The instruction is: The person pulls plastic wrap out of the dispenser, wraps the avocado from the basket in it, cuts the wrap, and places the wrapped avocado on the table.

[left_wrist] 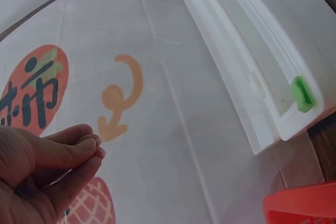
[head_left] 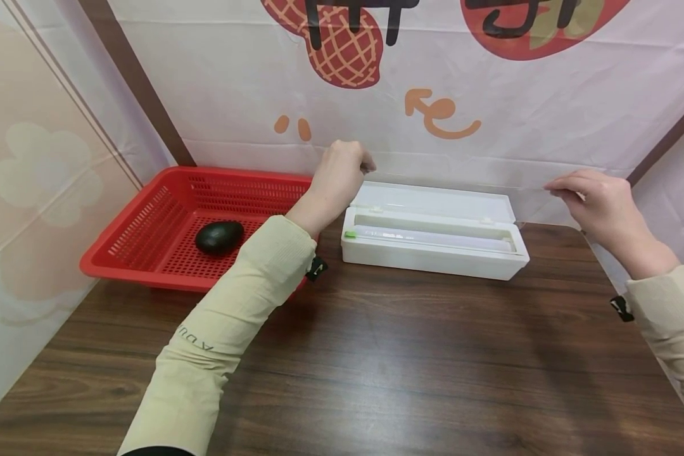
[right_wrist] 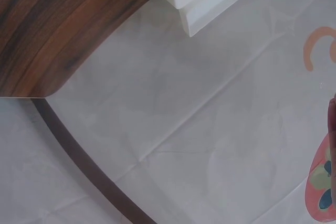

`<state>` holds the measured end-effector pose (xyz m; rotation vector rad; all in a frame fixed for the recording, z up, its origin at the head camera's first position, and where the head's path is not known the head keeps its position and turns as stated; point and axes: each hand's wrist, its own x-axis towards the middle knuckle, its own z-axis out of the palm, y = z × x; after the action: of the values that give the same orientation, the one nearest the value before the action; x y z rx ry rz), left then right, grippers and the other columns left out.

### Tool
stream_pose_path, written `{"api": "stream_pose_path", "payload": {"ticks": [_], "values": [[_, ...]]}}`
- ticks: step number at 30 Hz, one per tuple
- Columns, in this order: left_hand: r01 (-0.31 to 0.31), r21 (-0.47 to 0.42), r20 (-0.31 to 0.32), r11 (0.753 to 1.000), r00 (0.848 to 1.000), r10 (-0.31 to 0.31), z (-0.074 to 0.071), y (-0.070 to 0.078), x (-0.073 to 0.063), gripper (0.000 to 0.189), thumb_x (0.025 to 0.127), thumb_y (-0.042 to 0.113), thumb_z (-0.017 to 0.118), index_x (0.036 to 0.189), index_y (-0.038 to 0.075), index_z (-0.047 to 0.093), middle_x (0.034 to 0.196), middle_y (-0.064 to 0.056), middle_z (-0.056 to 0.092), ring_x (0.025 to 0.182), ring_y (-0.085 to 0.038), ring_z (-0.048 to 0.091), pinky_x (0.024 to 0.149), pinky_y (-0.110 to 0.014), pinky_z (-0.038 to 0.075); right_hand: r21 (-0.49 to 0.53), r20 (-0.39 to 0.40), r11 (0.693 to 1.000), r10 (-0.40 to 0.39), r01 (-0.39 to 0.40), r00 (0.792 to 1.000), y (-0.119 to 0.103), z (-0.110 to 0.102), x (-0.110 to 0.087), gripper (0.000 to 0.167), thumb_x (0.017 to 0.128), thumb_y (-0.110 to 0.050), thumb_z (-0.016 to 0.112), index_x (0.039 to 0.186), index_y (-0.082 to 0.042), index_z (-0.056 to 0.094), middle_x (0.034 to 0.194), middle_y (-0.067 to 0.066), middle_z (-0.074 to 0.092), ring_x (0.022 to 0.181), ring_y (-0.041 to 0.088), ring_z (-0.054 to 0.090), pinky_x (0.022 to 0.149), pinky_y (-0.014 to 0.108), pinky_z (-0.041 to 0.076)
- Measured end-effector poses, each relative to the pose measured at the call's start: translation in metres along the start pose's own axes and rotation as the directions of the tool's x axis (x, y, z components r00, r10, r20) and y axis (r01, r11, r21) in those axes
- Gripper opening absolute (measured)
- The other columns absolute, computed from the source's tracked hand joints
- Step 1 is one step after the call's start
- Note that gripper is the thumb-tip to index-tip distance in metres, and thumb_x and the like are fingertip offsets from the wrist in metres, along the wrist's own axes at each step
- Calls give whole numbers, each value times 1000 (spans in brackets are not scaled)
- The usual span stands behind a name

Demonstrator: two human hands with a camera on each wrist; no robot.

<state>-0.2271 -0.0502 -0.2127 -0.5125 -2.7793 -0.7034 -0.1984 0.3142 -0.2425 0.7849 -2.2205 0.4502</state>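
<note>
My left hand [head_left: 342, 170] is raised above the left end of a white cling film box [head_left: 433, 256], its thumb and fingertips pinched together. Off the box's right end my right hand [head_left: 598, 202] pinches too. A sheet of clear cling film [head_left: 529, 197] stretches between them, so transparent that only faint edges and wrinkles show. The box stands with its lid [head_left: 439, 199] tipped back and a film roll inside. A green slider [left_wrist: 302, 94] sits at one end of the box. Only a sliver of the right fingers [right_wrist: 332, 129] shows in the right wrist view.
A red plastic basket [head_left: 148, 282] stands on the left, under my left forearm, with a dark green avocado [head_left: 219, 237] in it. The dark wooden table [head_left: 376, 354] spreads in front of the box. A printed white curtain [head_left: 222, 95] hangs close behind.
</note>
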Motion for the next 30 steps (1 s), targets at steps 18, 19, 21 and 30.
{"api": "stream_pose_path", "payload": {"ticks": [18,19,21,30], "values": [[-46,3,-35,999,998,46,-6,3,1,27,87,-5,50,96,6,72,95,-6,69,92,-16,61,82,-28,48,-32,-12,999,11,-11,1000,-3,-7,1,23,68,20,66,80,0,69,75,16,65,89,-29,34,77,-1,25],[-49,3,-37,999,998,49,-7,3,1,27,87,-5,50,96,6,72,95,-6,69,92,-16,61,82,-28,48,-34,-14,999,13,-13,1000,-3,-8,1,24,67,20,66,80,1,69,75,16,65,89,-30,33,77,-1,25],[-51,6,-37,999,998,52,-8,3,0,27,86,-5,50,95,6,72,95,-6,69,93,-16,61,82,-28,48,-35,-17,999,15,-16,1000,-4,-8,1,24,67,20,66,80,1,69,75,17,65,89,-30,34,77,-1,25],[-33,3,-23,999,999,33,-13,5,-1,26,87,-4,50,96,7,72,97,-5,69,94,-15,61,82,-27,48,-74,-3,997,25,-25,1000,-4,-12,2,20,72,15,66,84,-1,70,81,15,67,83,-9,52,78,-2,26]]}}
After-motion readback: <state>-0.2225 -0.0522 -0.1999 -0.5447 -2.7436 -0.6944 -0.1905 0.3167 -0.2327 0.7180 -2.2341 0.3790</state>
